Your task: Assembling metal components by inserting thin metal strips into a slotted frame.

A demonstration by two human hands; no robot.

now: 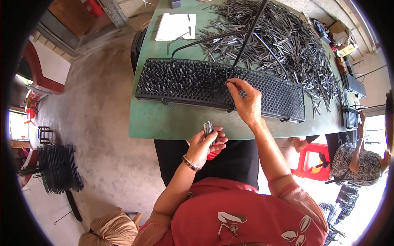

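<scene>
Several strips [209, 128], grasped in left hand [200, 144], seem light, stiff, best pinched mid-length; right hand [245, 98], toward one o'clock, pinched, contents unclear.

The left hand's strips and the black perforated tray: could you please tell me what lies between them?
Only green tabletop lies between the held strips and the tray, as the head view shows.

red short-sleeved top [262, 213] | white leaf print [304, 223] | black trousers [238, 168] | beaded bracelet [191, 165]
</scene>
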